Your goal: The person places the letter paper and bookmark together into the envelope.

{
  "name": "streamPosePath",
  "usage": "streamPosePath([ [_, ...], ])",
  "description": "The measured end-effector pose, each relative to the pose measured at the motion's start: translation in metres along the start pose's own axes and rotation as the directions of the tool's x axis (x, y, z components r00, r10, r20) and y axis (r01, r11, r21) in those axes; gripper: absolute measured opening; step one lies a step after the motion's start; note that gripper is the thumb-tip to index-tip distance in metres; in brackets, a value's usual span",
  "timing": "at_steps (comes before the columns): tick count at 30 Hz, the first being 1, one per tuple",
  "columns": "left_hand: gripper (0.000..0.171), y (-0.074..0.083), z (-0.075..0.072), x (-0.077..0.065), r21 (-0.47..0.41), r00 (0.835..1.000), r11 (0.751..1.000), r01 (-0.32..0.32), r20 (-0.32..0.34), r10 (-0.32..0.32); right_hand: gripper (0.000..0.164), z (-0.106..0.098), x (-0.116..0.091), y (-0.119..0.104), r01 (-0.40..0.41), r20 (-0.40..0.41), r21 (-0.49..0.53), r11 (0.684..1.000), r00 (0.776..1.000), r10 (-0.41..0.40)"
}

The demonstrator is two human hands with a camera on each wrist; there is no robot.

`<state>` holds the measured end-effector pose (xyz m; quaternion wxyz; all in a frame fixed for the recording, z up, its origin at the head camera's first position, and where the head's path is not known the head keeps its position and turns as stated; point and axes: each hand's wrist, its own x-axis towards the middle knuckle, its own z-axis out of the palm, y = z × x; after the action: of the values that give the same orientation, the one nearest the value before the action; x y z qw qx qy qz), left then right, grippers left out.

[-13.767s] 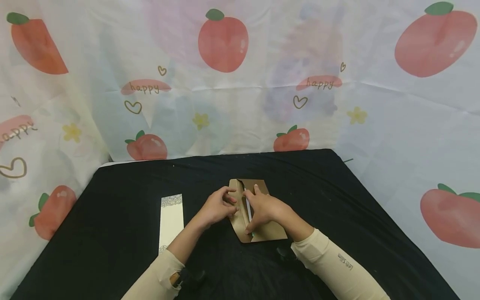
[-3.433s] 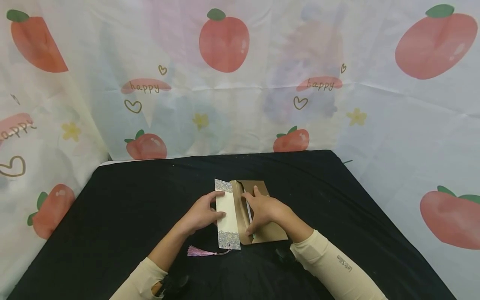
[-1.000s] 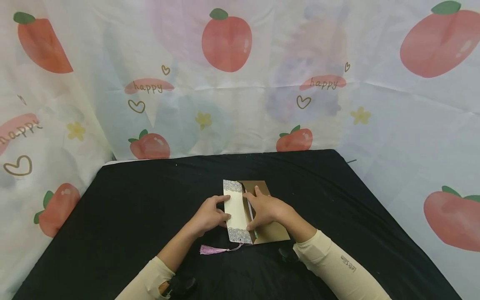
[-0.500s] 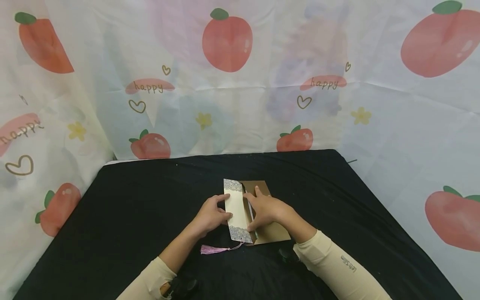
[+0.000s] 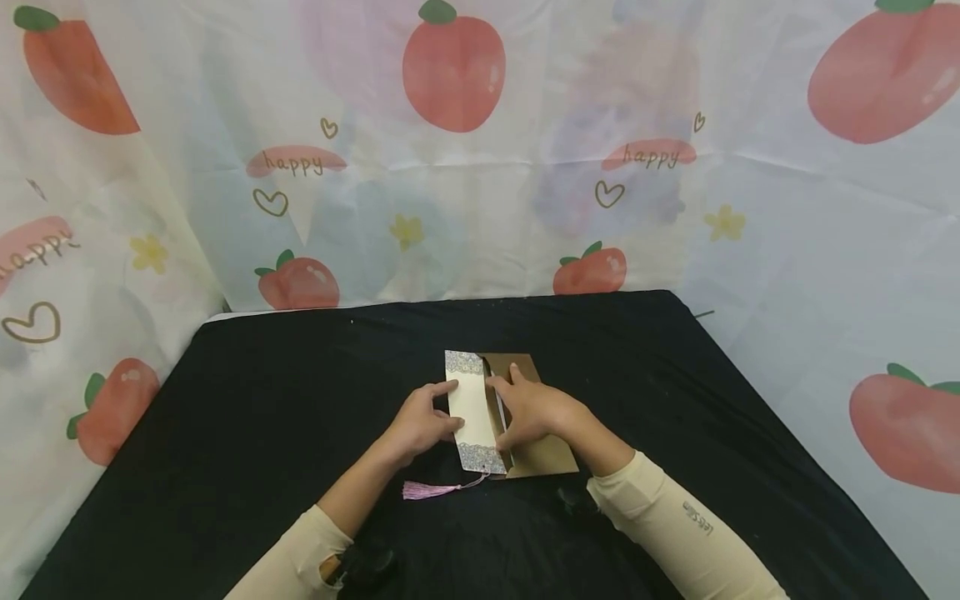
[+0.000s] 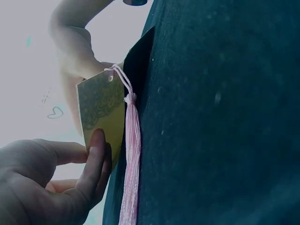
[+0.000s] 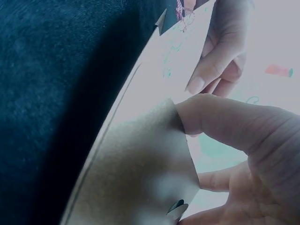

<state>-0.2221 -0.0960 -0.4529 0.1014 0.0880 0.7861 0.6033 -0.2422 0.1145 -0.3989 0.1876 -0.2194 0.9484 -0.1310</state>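
Note:
My left hand (image 5: 420,425) holds a cream bookmark (image 5: 470,408) by its left edge, thumb and fingers on opposite faces. Grey lace patterns cover both its ends, and a pink tassel (image 5: 431,491) hangs from its near end. Flat on the cloth lies a brown paper envelope (image 5: 551,458), its flap mostly hidden under the bookmark. With thumb and fingers, my right hand (image 5: 543,410) grips the envelope's edge at the opening, where a thin white strip shows. The right wrist view has the bookmark's lit end beside the brown paper (image 7: 126,159); glare hides whether its edge is inside.
A black cloth (image 5: 300,367) covers the table. Behind and at both sides hangs a white curtain (image 5: 480,233) printed with fruit and hearts. A dark wrist camera (image 5: 367,567) sits on the left forearm.
Earlier the bookmark lay on the cloth at the left; my left hand picked it up and brought it right, over the envelope's flap. Over the last second both hands stay nearly still.

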Motion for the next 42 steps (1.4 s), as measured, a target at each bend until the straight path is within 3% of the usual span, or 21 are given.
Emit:
streamPosePath([
  [7, 0.067, -0.004, 0.006, -0.001, 0.012, 0.998, 0.998, -0.058, 0.012, 0.058, 0.101, -0.001, -0.001, -0.001, 0.000, 0.008, -0.018, 1.000, 1.000, 0.000],
  [12, 0.065, -0.003, 0.007, -0.002, 0.009, 0.999, 0.999, -0.048, 0.024, 0.048, 0.100, 0.000, 0.000, 0.000, 0.004, 0.003, -0.028, 1.000, 1.000, -0.004],
  [21, 0.067, 0.000, -0.001, -0.002, -0.019, 0.994, 0.999, -0.044, 0.103, 0.046, 0.101, 0.000, -0.001, -0.001, 0.014, -0.007, -0.013, 1.000, 1.000, -0.014],
  [27, 0.064, -0.001, -0.003, -0.002, 0.007, 0.993, 0.996, -0.094, 0.079, 0.093, 0.102, 0.000, -0.001, -0.001, 0.010, -0.009, -0.017, 1.000, 1.000, -0.010],
  [33, 0.063, -0.002, -0.001, -0.002, 0.000, 0.996, 0.997, -0.077, 0.033, 0.077, 0.104, 0.002, 0.000, -0.001, 0.016, -0.016, -0.017, 1.000, 1.000, -0.016],
  [42, 0.065, -0.002, 0.004, -0.002, 0.016, 0.996, 0.996, -0.084, 0.027, 0.083, 0.098, 0.002, -0.002, -0.002, 0.009, -0.038, -0.016, 1.000, 0.999, -0.010],
])
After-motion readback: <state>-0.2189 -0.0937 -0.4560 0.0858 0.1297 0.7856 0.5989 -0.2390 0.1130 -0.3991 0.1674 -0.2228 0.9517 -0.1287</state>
